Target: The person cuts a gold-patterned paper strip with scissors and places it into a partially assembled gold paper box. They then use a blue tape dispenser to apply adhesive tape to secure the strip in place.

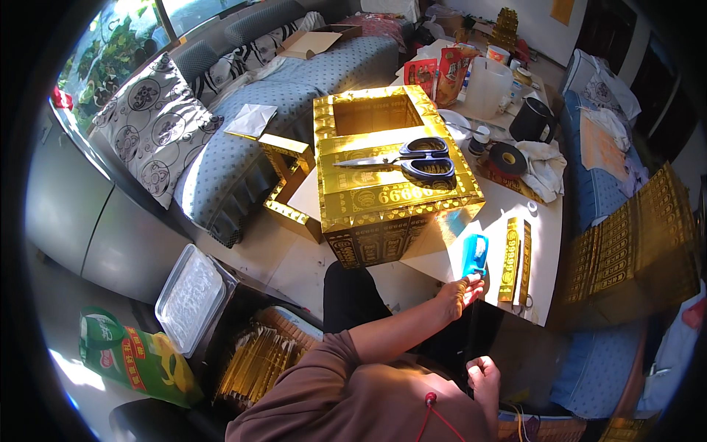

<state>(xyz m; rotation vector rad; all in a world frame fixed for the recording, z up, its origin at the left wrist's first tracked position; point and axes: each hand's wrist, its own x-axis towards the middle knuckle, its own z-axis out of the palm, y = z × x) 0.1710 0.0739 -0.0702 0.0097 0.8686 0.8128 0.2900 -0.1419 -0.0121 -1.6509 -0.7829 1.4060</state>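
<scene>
At the table's near edge, my left hand [461, 295] has its fingertips on the near end of a blue tape dispenser [475, 254]. My right hand [484, 377] is curled close to my torso; a thin dark strip runs beside it, and whether the fingers grip it is unclear. Gold patterned paper strips [510, 259] lie right of the dispenser. Ahead stands a large gold patterned box [353, 193] with a rectangular opening in its top. Black-handled scissors [403, 160] rest on the box. A smaller gold frame-like piece [293, 221] stands to its left.
On the table [544, 221], a roll of black tape [508, 158], a white cloth [544, 168], a black mug [532, 120] and a plastic jug [488, 88] stand or lie behind. Gold patterned sheets [635, 243] are at right. A basket of folded gold pieces [259, 364] sits lower left.
</scene>
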